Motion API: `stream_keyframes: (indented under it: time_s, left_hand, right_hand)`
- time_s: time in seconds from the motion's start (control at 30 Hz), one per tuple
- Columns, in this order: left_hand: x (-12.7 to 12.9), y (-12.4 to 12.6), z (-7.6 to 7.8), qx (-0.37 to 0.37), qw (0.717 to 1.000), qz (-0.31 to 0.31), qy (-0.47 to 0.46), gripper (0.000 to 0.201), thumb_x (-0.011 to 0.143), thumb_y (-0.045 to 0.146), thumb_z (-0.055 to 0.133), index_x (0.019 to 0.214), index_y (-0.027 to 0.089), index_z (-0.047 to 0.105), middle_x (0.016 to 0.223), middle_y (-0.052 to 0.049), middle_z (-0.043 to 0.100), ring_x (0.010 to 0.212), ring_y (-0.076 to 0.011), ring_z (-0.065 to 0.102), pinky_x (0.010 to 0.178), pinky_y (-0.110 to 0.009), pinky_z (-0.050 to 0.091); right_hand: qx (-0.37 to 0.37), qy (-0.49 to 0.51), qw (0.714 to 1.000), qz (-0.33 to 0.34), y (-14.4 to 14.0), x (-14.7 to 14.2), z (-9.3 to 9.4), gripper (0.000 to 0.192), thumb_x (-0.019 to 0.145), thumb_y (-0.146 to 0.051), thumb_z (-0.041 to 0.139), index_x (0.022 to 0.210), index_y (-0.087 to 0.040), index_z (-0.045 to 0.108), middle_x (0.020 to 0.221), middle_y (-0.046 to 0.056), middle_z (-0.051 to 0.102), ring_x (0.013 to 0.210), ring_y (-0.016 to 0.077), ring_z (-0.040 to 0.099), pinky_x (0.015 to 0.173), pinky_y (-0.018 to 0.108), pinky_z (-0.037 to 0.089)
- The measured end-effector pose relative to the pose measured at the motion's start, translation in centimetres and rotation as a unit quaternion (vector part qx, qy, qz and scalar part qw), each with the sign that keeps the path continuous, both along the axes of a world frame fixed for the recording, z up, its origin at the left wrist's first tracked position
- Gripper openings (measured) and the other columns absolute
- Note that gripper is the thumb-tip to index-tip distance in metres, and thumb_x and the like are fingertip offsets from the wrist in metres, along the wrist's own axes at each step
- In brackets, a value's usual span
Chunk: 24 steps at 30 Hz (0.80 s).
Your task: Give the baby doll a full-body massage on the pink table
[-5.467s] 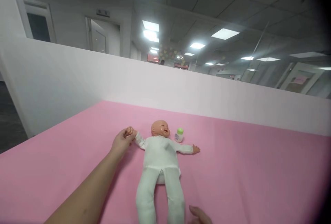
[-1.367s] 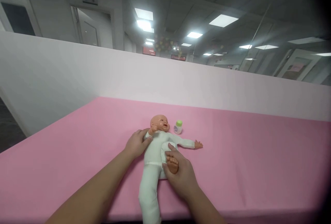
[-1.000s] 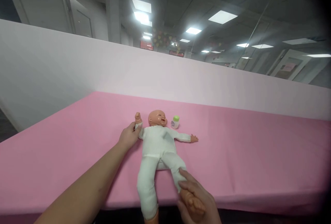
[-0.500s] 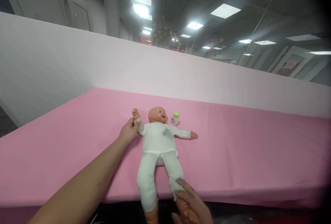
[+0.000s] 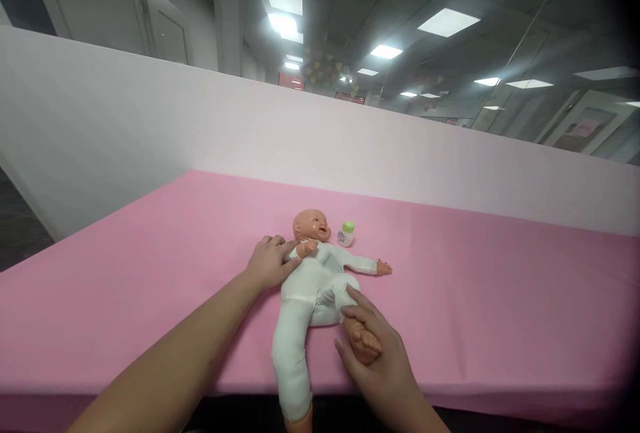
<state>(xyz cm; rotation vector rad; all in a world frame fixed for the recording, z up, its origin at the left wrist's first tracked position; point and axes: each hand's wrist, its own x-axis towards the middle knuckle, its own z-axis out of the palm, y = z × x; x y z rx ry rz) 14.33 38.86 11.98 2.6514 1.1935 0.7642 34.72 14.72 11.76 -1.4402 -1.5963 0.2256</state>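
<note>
Two-handed, holding a bald, white-clothed plastic baby doll [image 5: 311, 273]: seemingly clasping its folded arm [image 5: 305, 249] in the left hand [image 5: 270, 262], gripping its bent leg [image 5: 344, 292] in the right hand [image 5: 390, 366].

We see a peachy-tan plastic baby doll [image 5: 310, 280] in a plain white cloth outfit [image 5: 293, 330]. Beside the doll's head [image 5: 310, 224], a small rounded whitish bottle [image 5: 346, 240] shows dark print [image 5: 342, 237] under its round light-green cap [image 5: 349, 226]. Beneath the doll, a solid pink cloth-covered tabletop [image 5: 450, 300]; beyond the doll, a plain white flat partition [image 5: 320, 136].
</note>
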Motion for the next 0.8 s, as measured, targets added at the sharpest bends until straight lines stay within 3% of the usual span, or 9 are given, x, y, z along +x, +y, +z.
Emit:
stream_keyframes:
  time_s: [0.17,0.3,0.4,0.5,0.6,0.8]
  left_hand:
    - [-0.1,0.2,-0.1,-0.015,1.000,0.004,-0.004,0.053,0.092,0.058,0.054,0.140,0.037,0.062,0.103,-0.010,0.063,0.102,-0.0312,0.055,0.095,-0.044,0.037]
    - [-0.2,0.1,-0.1,-0.025,1.000,0.001,-0.006,0.050,0.093,0.059,0.053,0.138,0.039,0.063,0.101,-0.009,0.063,0.100,-0.0304,0.055,0.094,-0.043,0.038]
    - [-0.2,0.1,-0.1,-0.030,0.999,-0.002,-0.011,0.051,0.093,0.058,0.053,0.139,0.040,0.062,0.101,-0.009,0.063,0.100,-0.0303,0.055,0.094,-0.043,0.039]
    - [-0.3,0.1,-0.1,-0.038,0.999,0.001,-0.024,0.051,0.092,0.057,0.055,0.140,0.039,0.062,0.101,-0.009,0.064,0.101,-0.0306,0.056,0.094,-0.043,0.040]
    - [-0.5,0.3,0.1,-0.061,0.997,0.010,-0.055,0.050,0.091,0.057,0.057,0.136,0.038,0.065,0.103,-0.009,0.066,0.104,-0.0312,0.058,0.094,-0.042,0.042]
    - [-1.4,0.7,0.6,-0.178,0.966,0.010,-0.188,0.046,0.089,0.058,0.057,0.120,0.030,0.075,0.097,-0.004,0.075,0.090,-0.0275,0.068,0.079,-0.034,0.049]
  right_hand:
    - [-0.059,-0.003,0.998,0.016,3.2,-0.2,1.1,0.044,0.081,-0.020,0.067,0.125,-0.025,0.064,0.157,0.011,0.046,0.144,0.0297,0.046,0.113,0.045,0.047]
    - [-0.085,-0.029,0.996,0.012,5.2,-1.0,2.0,0.041,0.080,-0.014,0.060,0.119,-0.025,0.066,0.154,0.009,0.051,0.137,0.0277,0.055,0.104,0.041,0.052]
    - [-0.098,-0.054,0.994,-0.004,6.2,-1.5,2.6,0.033,0.081,-0.013,0.058,0.110,-0.027,0.068,0.143,0.006,0.061,0.132,0.0274,0.059,0.092,0.037,0.056]
    - [-0.087,-0.061,0.994,0.010,6.9,-1.6,2.9,0.028,0.084,-0.012,0.053,0.102,-0.027,0.069,0.123,0.003,0.072,0.138,0.0252,0.054,0.088,0.033,0.056]
    - [-0.066,-0.049,0.996,0.022,7.0,-1.4,2.3,0.028,0.085,-0.011,0.052,0.103,-0.026,0.068,0.118,0.003,0.073,0.141,0.0245,0.050,0.094,0.034,0.055]
    - [0.017,-0.017,0.999,-0.037,5.1,-0.7,-0.7,0.036,0.083,-0.017,0.062,0.118,-0.023,0.067,0.148,0.011,0.056,0.139,0.0283,0.052,0.111,0.041,0.049]
